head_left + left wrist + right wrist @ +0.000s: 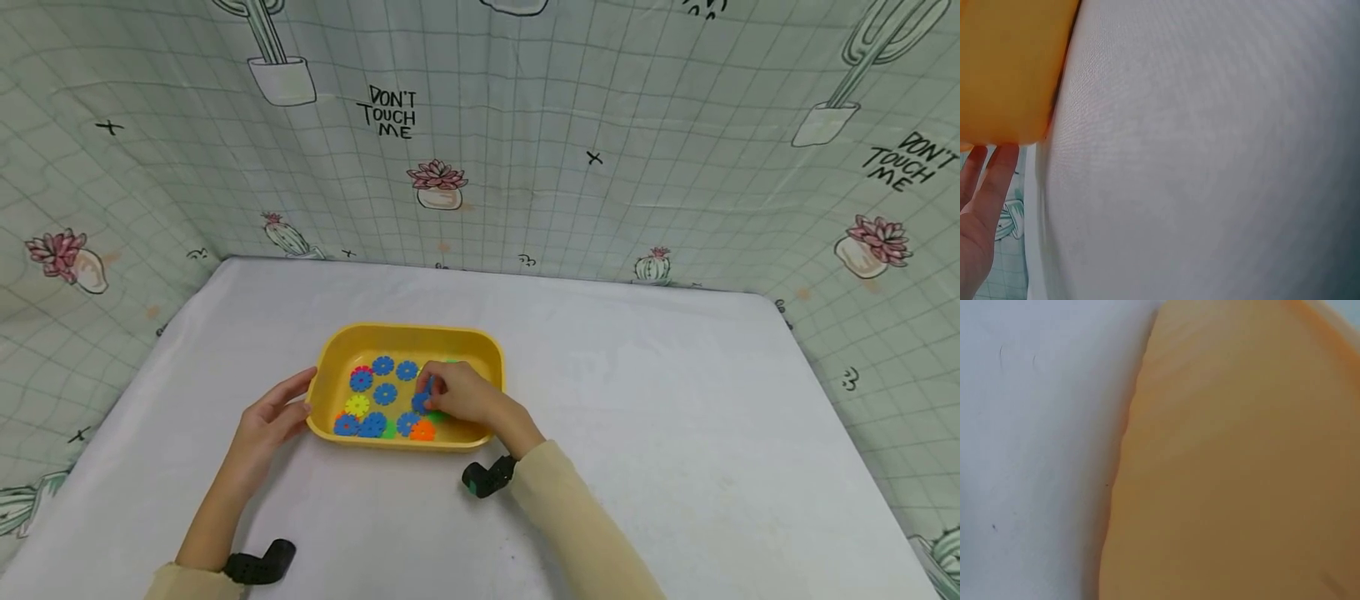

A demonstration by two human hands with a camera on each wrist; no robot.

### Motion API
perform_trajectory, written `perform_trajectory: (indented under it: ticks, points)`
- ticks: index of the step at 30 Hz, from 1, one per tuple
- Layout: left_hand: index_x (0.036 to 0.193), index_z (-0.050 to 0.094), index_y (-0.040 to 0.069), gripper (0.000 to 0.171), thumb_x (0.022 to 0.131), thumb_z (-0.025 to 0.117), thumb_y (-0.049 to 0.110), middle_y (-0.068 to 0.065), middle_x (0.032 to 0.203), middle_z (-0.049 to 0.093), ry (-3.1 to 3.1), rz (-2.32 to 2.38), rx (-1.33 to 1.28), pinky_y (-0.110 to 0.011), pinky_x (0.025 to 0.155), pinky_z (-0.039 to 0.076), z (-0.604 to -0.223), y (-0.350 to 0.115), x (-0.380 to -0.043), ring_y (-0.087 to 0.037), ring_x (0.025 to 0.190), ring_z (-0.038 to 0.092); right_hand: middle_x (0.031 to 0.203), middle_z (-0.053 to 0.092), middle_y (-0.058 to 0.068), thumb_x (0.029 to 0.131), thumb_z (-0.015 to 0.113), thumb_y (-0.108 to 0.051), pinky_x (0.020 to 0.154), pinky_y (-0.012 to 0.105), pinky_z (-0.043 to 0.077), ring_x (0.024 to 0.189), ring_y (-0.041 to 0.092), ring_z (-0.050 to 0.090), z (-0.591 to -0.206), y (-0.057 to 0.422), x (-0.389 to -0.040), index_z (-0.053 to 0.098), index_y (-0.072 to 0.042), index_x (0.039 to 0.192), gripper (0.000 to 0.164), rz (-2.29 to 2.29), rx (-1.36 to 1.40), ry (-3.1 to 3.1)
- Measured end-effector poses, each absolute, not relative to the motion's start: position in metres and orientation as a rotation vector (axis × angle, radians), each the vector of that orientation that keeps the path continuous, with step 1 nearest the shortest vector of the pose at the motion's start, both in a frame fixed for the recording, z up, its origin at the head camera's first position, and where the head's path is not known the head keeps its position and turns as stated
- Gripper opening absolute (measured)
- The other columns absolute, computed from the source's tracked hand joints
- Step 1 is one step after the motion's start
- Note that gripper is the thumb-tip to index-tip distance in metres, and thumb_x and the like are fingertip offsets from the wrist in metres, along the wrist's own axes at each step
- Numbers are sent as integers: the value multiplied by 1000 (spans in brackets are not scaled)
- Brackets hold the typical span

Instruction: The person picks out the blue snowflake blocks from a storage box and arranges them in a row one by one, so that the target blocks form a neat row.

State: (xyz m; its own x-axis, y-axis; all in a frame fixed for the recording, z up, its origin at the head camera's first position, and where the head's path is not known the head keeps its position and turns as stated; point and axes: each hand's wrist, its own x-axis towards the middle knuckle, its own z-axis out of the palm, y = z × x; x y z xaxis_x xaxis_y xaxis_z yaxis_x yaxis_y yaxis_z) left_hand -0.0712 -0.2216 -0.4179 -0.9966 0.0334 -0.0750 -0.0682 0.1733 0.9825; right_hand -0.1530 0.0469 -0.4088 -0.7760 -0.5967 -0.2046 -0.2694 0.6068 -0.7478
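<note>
Head view. A yellow tray (420,333) stands on the white desk (660,433), before a patterned cloth (510,100). The right hand (461,396) reaches over its right half, fingers bent and nearly together; they appear to pinch a blue disc (420,403), low within the tray, though the hand hides part of the contact. The left hand (262,425) lies at the tray's left end, its fingers loosely extended and apart, touching the rim without closing round it. Other blue discs (385,394), a yellow disc (357,406) and an orange disc (423,430) lie loose in the tray, some overlapping. As for progress, one disc seems taken hold of but not yet raised clear of the tray; the other visible ones lie ungripped. No joined pieces can be made out, and how many discs the right hand covers cannot be told.

Left wrist view. The tray's outer wall occupies the upper left corner. Two fingertips of the left hand meet its edge from below in the frame, a contact shown more closely than in the head view. The discs do not appear.

Right wrist view. The tray's outer side, blurred, fills most of the frame beside the desk, where small dark specks (994,527) show; the head view alone reveals the right hand's grip.
</note>
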Motion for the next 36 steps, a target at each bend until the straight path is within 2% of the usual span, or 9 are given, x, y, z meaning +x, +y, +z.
perform_trajectory:
  ticks: [10,20,26,32,36]
  points:
    - [140,38,1,49,95,51,17,23,117,51,2337,1968,-37,-11,78,50,-419,-222,-72,8,98,57,76,50,0,86,65,-14,58,16,38,67,12,46,-398,59,-143,60,-9,98,13,-1190,-712,2432]
    - [139,39,0,48,95,51,16,20,118,51,2306,2006,-12,-12,78,50,-419,-222,-72,6,99,58,78,52,4,87,63,-11,57,18,43,66,13,48,-377,81,-129,60,-6,99,13,-1392,-613,2399]
    - [139,39,0,48,95,51,16,21,117,51,2317,1988,-18,-11,78,50,-418,-221,-73,7,98,58,80,55,5,87,63,-11,61,22,49,66,14,53,-369,92,-124,59,-5,100,15,-1471,-554,2388]
    - [139,38,0,48,95,51,17,22,116,51,2316,1981,-21,-11,78,50,-417,-221,-73,7,97,58,80,55,7,86,64,-10,65,33,54,67,17,54,-366,107,-122,58,-5,100,16,-1542,-488,2386]
    - [139,38,1,48,96,50,18,21,116,51,2334,1959,-21,-11,78,50,-417,-221,-72,7,97,58,81,57,11,86,64,-11,65,32,54,67,19,55,-366,118,-121,58,-4,101,17,-1588,-439,2390]
